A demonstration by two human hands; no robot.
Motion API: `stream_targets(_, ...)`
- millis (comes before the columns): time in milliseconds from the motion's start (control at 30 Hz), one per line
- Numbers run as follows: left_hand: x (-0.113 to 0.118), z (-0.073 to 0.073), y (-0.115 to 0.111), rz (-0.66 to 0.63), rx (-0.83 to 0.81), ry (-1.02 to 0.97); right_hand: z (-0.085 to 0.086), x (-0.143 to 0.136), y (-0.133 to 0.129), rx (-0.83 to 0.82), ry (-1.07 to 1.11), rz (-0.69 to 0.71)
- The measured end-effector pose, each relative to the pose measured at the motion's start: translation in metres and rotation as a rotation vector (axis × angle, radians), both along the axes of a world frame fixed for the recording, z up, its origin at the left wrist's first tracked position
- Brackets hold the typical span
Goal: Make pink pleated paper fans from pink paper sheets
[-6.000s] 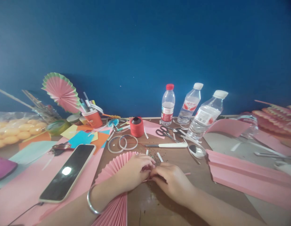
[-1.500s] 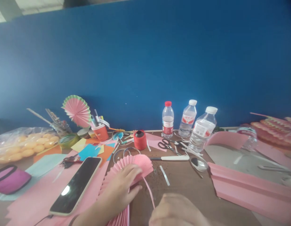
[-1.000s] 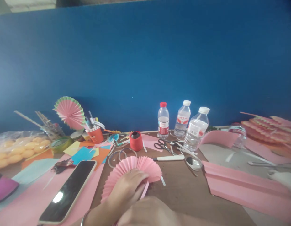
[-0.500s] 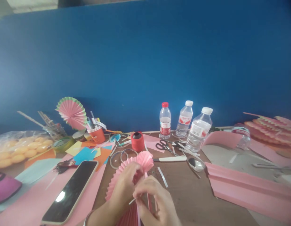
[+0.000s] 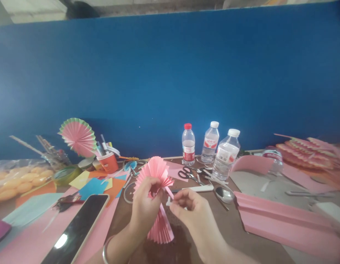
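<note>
My left hand is closed around the pinched middle of a pink pleated paper fan. One pleated half spreads above the fist; the other half hangs below it toward the brown tabletop. My right hand is just right of the fan, thumb and fingers pinched near its upper edge. A small white strip shows at those fingertips, though its full length is hidden. Beyond the hands, a white-handled knife and black-handled scissors lie on the table.
Three water bottles stand before the blue partition. On the left are a smartphone, coloured paper pieces, an orange cup of pens and a finished-looking pleated fan. Folded pink paper and a spoon lie right.
Both hands have lifted the fan a little away, and its lower half now shows below my left hand. My right hand has moved right, apart from the left. The view has tilted up slightly.
</note>
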State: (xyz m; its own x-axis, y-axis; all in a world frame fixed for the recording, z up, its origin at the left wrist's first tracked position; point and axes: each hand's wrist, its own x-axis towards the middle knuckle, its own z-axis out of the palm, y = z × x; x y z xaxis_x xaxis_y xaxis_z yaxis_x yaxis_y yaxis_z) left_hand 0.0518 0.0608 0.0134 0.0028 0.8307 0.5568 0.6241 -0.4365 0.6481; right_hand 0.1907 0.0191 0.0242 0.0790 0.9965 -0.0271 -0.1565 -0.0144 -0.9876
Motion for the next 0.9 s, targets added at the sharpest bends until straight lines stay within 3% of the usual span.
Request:
stream_targets(100,0.001,-0.007,0.001,-0.022,0.012,-0.053,0.002,-0.002,0.005,-0.153,0.238,-0.027)
stream_targets(233,0.001,-0.01,0.0,0.0,0.018,-0.078,0.003,-0.007,0.007,-0.213,0.403,-0.037)
stream_targets(500,0.001,-0.007,-0.001,0.082,0.065,0.026,0.006,-0.012,0.01,-0.231,0.342,-0.113)
stream_targets(700,0.001,-0.005,-0.004,0.039,0.187,0.089,0.001,-0.012,0.011,-0.226,0.294,-0.146)
stream_targets(900,0.001,-0.004,-0.004,0.019,0.191,0.085,0.004,-0.012,0.01,-0.264,0.334,-0.147)
